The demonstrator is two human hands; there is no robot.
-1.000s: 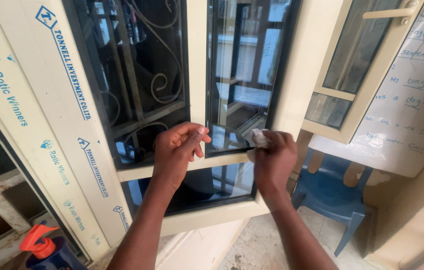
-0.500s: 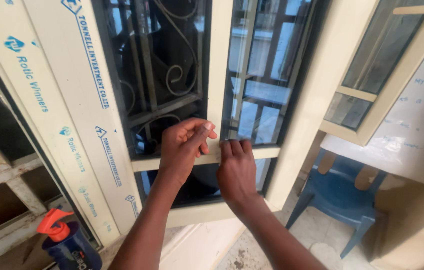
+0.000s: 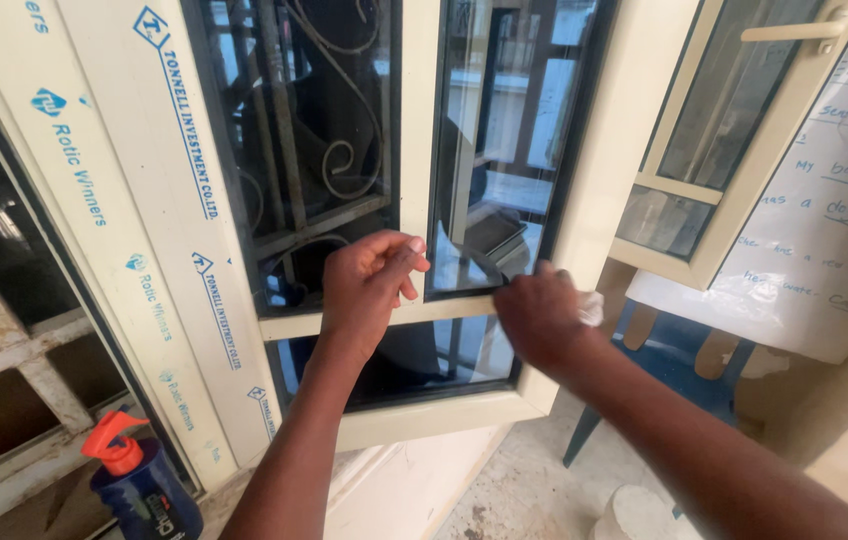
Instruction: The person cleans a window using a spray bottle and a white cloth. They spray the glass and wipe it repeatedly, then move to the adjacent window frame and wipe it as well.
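Wiping is in hand at the cream-coloured metal window frame with dark glass panes (image 3: pixel 414 160). The right hand (image 3: pixel 540 318) has its grip clamped on a small crumpled white cloth (image 3: pixel 590 308), which sits at the lower right corner of the upper right pane, where glass meets the horizontal bar. The left hand (image 3: pixel 369 285) rests on that bar at the foot of the central upright, fingers loosely curled together, holding nothing.

Progress, as judged: the upper right pane reflects clearly and looks largely done; the small lower pane beneath the bar shows no sign either way. The protective film with blue markings (image 3: pixel 144 200) remains on the left frame member.

A dark blue spray bottle with an orange-red trigger (image 3: pixel 134 480) stands at lower left. Scrolled iron bars (image 3: pixel 324 150) sit behind the glass. A blue plastic chair (image 3: pixel 684 360) stands right, below a handwritten white paper sheet (image 3: pixel 834 200). The concrete floor (image 3: pixel 534 490) is dusty and stained.
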